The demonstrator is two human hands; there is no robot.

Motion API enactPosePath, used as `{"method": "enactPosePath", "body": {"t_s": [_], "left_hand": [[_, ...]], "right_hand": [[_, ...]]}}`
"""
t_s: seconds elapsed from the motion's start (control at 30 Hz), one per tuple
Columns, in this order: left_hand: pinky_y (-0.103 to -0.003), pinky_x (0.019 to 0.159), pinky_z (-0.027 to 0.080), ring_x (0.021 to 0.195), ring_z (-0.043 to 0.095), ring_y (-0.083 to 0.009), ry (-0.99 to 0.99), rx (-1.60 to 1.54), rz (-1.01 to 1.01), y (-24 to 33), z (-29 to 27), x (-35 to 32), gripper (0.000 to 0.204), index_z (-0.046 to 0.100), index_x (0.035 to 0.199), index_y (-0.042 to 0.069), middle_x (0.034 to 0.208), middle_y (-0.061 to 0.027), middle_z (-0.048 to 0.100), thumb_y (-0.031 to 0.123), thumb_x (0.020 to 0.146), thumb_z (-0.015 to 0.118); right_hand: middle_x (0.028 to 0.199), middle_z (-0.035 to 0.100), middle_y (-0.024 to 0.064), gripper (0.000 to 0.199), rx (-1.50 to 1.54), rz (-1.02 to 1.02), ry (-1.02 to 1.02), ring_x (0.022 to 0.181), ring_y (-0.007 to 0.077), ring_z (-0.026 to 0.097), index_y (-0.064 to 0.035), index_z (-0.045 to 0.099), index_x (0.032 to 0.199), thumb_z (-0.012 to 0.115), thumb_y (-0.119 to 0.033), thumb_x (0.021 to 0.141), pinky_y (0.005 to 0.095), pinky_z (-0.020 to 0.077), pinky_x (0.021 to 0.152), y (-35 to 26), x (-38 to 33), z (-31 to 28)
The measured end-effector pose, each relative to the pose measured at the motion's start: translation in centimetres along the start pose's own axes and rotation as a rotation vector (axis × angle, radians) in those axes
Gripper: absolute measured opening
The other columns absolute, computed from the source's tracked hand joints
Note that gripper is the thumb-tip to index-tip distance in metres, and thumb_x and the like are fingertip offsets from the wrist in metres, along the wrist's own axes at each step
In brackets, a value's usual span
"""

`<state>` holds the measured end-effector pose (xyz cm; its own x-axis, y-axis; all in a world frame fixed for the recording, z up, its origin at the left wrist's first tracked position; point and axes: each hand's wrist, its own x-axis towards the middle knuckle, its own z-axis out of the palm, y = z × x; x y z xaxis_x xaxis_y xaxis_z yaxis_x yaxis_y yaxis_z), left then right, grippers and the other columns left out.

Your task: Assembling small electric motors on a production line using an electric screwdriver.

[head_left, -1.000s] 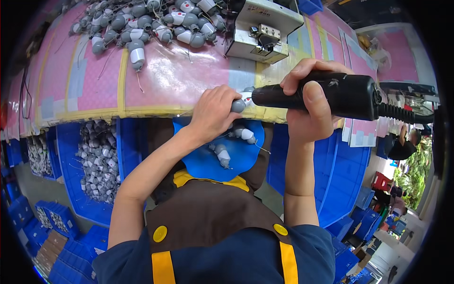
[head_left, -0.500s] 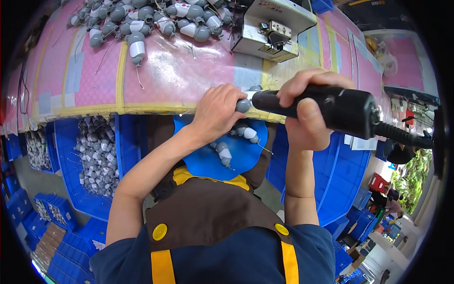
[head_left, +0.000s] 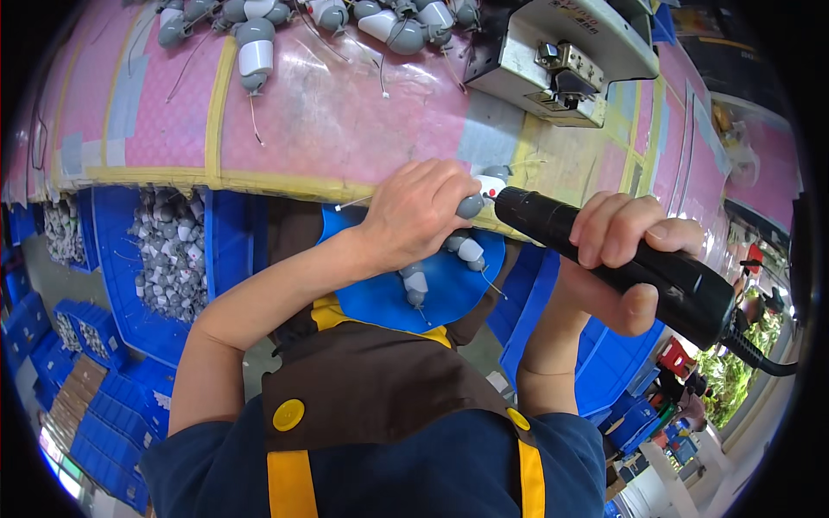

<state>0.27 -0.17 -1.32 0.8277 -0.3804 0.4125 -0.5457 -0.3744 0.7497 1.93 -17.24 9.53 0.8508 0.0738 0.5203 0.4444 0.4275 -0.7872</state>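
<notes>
At the near edge of the table my left hand (head_left: 421, 205) is closed round a grey-and-white rounded plastic piece (head_left: 492, 188) with a red dot and a thin wire. My right hand (head_left: 626, 259) grips a black corded electric screwdriver (head_left: 669, 289), its fingers over the barrel and its thumb below. The driver's nose lies right beside the piece; whether they touch I cannot tell. On the blue sheet (head_left: 354, 289) over my lap lie similar pieces, one of them a grey-and-white piece (head_left: 414, 281) with its wire trailing.
A heap of similar pieces (head_left: 406, 34) covers the far side of the pink, taped table (head_left: 319, 129). A metal box-shaped device (head_left: 561, 65) stands at the back right. Below left, a blue bin (head_left: 129, 302) holds many pieces; another blue bin (head_left: 604, 363) is at right.
The driver has turned, its rear end now lower and farther right. Its nose has drawn back slightly, uncovering the red dot. My left hand still holds the piece; the whole view has shifted.
</notes>
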Motion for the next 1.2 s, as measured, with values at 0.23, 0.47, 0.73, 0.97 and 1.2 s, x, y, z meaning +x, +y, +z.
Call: {"method": "enactPosePath", "body": {"t_s": [0.23, 0.47, 0.73, 0.97, 1.2], "left_hand": [[-0.037, 0.07, 0.044, 0.083, 0.056, -0.028, -0.003, 0.024, -0.005, 0.1, 0.0, -0.1, 0.044, 0.053, 0.098, 0.005, 0.093, -0.0107, 0.056, 0.008, 0.059, 0.075], [-0.039, 0.071, 0.043, 0.085, 0.055, -0.0311, -0.025, 0.086, -0.036, 1.0, -0.2, -0.2, 0.042, 0.052, 0.096, 0.004, 0.089, -0.0121, 0.054, 0.009, 0.06, 0.074], [-0.042, 0.075, 0.045, 0.087, 0.055, -0.0347, -0.056, 0.1, -0.018, 1.1, -6.2, 4.4, 0.032, 0.054, 0.096, -0.001, 0.094, -0.0173, 0.054, 0.018, 0.074, 0.068], [-0.042, 0.068, 0.049, 0.086, 0.056, -0.0338, 0.056, 0.726, -0.069, -4.8, -6.8, 9.1, 0.026, 0.054, 0.096, 0.003, 0.094, -0.0161, 0.05, 0.016, 0.076, 0.067], [-0.039, 0.062, 0.047, 0.077, 0.057, -0.0326, 0.183, 0.213, -0.014, 0.0, -4.7, 2.6, 0.021, 0.053, 0.091, 0.002, 0.089, -0.0146, 0.052, 0.009, 0.076, 0.066]], "right_hand": [[0.074, 0.053, 0.0097, 0.042, -0.069, -0.018, -0.072, 0.057, 0.0189, 0.052, -0.0064, 0.044, 0.103, 0.073, -0.02, 0.076, 0.0324, 0.047, 0.053, -0.2, -0.5, 0.6], [0.079, 0.051, 0.0122, 0.033, -0.093, -0.065, 0.11, 0.059, 0.019, 0.049, -0.0034, 0.048, 0.106, 0.057, -0.022, 0.08, 0.033, 0.0423, 0.058, 0.0, -1.1, 0.3], [0.082, 0.057, 0.017, 0.024, -0.179, -0.23, 0.158, 0.063, 0.0194, 0.054, 0.0045, 0.056, 0.096, 0.055, -0.016, 0.082, 0.0314, 0.0481, 0.066, -3.8, 4.5, -0.4], [0.069, 0.057, 0.0085, 0.019, -0.32, -0.347, 0.427, 0.054, 0.014, 0.052, -0.0004, 0.055, 0.088, 0.065, -0.012, 0.076, 0.0235, 0.0419, 0.052, -0.6, 11.1, 2.6], [0.068, 0.058, 0.0143, 0.014, -0.339, -0.205, 0.288, 0.055, 0.0207, 0.056, 0.0071, 0.056, 0.081, 0.06, -0.004, 0.075, 0.0291, 0.0491, 0.058, -1.2, 9.3, 0.8]]}}
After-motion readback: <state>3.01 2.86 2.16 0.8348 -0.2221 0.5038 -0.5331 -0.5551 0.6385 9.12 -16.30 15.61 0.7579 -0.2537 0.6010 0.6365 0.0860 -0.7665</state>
